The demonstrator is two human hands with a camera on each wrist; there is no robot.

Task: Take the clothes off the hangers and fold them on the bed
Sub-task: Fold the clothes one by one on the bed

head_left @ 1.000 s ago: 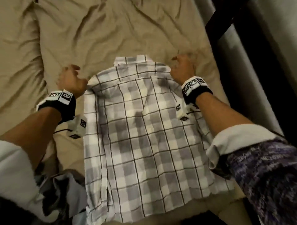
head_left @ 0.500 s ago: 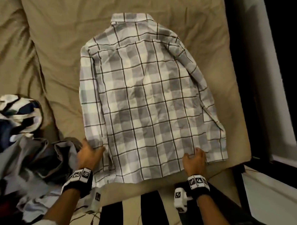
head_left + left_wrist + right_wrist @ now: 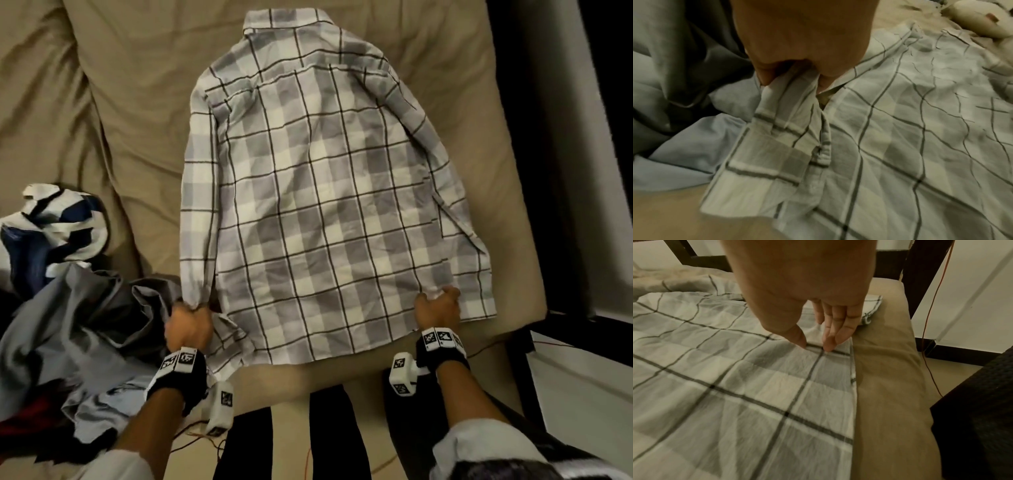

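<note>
A tan, softly creased bed sheet (image 3: 137, 102) covers the bed, with a dark bed frame (image 3: 507, 102) along its right edge. Spread back-up on it lies a grey-and-white checked cotton shirt (image 3: 315, 192), collar at the far end, hem toward the person; both long sleeves are folded in along the sides, judging by the narrow rectangle it makes. The weave looks thin and lightly wrinkled, with dark thin lines crossing pale squares.

The left hand (image 3: 188, 325) is clenched on the cuff end of the left sleeve, its fingers (image 3: 764, 76) bunching the cloth into soft pleats, probably to pull the sleeve straight along the shirt's side. The right hand (image 3: 438, 308) rests at the hem near the right corner; its fingers (image 3: 830, 337) are nearly straight, tips touching the fabric with the thumb close by, seemingly about to pinch. That low, two-corner hold suits lifting the hem toward the collar.

To the left lies a loose heap of pale blue and grey garments (image 3: 75, 329), and beyond it a navy-and-white patterned piece (image 3: 51, 226), limp and unfolded. No hanger is visible.
</note>
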